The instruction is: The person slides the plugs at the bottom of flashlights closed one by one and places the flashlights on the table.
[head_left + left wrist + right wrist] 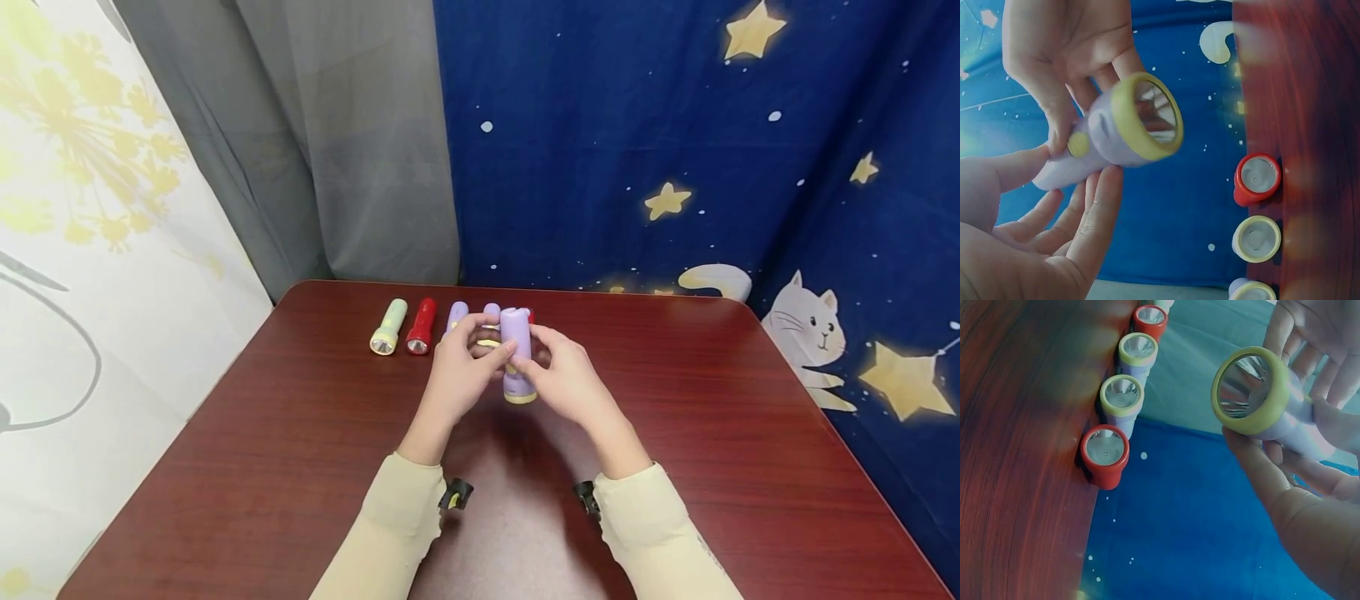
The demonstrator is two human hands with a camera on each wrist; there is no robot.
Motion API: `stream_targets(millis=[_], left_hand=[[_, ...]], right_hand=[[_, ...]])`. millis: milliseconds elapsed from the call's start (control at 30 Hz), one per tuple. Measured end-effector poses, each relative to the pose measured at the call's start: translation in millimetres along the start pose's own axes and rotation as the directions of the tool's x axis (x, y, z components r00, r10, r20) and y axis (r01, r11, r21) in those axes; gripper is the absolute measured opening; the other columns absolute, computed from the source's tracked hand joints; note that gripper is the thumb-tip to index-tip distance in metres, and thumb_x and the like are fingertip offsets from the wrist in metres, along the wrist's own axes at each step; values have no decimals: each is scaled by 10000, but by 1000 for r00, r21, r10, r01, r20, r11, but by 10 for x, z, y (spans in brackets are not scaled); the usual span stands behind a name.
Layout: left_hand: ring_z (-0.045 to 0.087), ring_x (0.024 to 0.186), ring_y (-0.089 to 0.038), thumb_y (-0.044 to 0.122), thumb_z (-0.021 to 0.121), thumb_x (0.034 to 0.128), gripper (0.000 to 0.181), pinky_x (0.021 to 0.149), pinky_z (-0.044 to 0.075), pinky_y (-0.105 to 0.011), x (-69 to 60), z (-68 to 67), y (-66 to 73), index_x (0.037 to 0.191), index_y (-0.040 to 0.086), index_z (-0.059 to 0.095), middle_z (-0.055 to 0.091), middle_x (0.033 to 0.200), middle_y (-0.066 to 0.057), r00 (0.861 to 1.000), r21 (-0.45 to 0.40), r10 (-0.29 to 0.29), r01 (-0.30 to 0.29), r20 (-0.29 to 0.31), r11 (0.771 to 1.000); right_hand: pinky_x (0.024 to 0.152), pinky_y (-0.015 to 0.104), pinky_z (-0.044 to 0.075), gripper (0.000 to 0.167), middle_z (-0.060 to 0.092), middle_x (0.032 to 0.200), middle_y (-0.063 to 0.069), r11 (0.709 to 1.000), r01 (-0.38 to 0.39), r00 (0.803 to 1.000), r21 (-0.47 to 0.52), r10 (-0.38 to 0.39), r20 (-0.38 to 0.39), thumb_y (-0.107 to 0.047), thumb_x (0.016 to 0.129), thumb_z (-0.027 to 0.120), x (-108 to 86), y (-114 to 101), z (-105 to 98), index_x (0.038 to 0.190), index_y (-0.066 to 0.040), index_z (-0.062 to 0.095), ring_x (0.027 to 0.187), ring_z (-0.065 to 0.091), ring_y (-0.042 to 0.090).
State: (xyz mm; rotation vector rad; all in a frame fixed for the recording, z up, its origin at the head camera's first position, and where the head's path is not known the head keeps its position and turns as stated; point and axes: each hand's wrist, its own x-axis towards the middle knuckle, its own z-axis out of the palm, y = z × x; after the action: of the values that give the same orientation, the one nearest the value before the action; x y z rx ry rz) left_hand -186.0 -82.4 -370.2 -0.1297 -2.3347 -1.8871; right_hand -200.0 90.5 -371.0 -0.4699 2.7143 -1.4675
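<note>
Both hands hold a purple flashlight (516, 327) with a yellow rim above the table, its lens end lower than its tail in the head view. My left hand (462, 367) grips it from the left between thumb and fingers. From the other side my right hand (568, 379) pinches the body, its thumb beside the yellow button (1079, 144). The reflector (1157, 111) shows in the left wrist view. Behind the hands, a row of flashlights stretches along the table: pale green (390, 327), red (422, 327), purple (457, 313), another purple (1124, 400) and a second red (1105, 455).
The dark red wooden table (300, 467) reaches back to a grey curtain (382, 142) and a blue starry curtain (570, 150). A pale patterned cloth (90, 275) hangs at the left. Small dark devices sit at both wrists.
</note>
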Motion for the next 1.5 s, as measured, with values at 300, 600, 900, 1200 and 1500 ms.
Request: stream_targets(millis=[300, 600, 900, 1200, 1500], left_hand=[[758, 1096, -327, 175, 768, 984, 505, 950, 650, -449, 11, -16, -16, 1440, 21, 615, 741, 1326, -189, 999, 73, 25, -28, 42, 997], [743, 1165, -336, 230, 757, 997, 527, 1034, 614, -467, -3, -3, -9, 1460, 28, 607, 725, 1368, -183, 999, 102, 0, -5, 50, 995], [757, 1145, -343, 206, 768, 988, 487, 1024, 617, -475, 3, 20, -38, 1423, 31, 639, 744, 1323, -188, 999, 109, 18, -22, 42, 994], [766, 1121, -332, 185, 783, 973, 424, 1029, 615, -477, 0, 38, -34, 1364, 55, 682, 761, 1269, -181, 999, 117, 22, -26, 33, 993], [764, 1118, -329, 159, 776, 972, 408, 1026, 615, -468, 5, 39, -43, 1342, 15, 682, 764, 1249, -198, 997, 111, 63, -67, 41, 992]], right_hand=[[1089, 546, 566, 539, 672, 1423, 205, 995, -49, 999, 83, 47, 26, -144, 1029, 687, 6, -5, -10, 1532, -39, 523, 1284, 702, 370], [1107, 539, 554, 539, 692, 1397, 212, 996, -37, 999, 81, 35, 25, -131, 1023, 691, 15, 21, -11, 1526, -29, 527, 1290, 699, 374], [1041, 557, 591, 794, 759, 1252, 226, 989, 41, 999, 141, -43, 16, -67, 939, 783, -19, 28, -41, 1600, -194, 362, 1147, 761, 371], [1023, 559, 602, 785, 757, 1251, 201, 991, 67, 998, 118, -69, 5, -82, 925, 802, -41, 17, -31, 1570, -285, 403, 1129, 769, 345], [983, 549, 615, 733, 756, 1255, 198, 992, 82, 997, 92, -81, -11, -64, 934, 771, -38, 12, -25, 1546, -295, 442, 1109, 775, 340]])
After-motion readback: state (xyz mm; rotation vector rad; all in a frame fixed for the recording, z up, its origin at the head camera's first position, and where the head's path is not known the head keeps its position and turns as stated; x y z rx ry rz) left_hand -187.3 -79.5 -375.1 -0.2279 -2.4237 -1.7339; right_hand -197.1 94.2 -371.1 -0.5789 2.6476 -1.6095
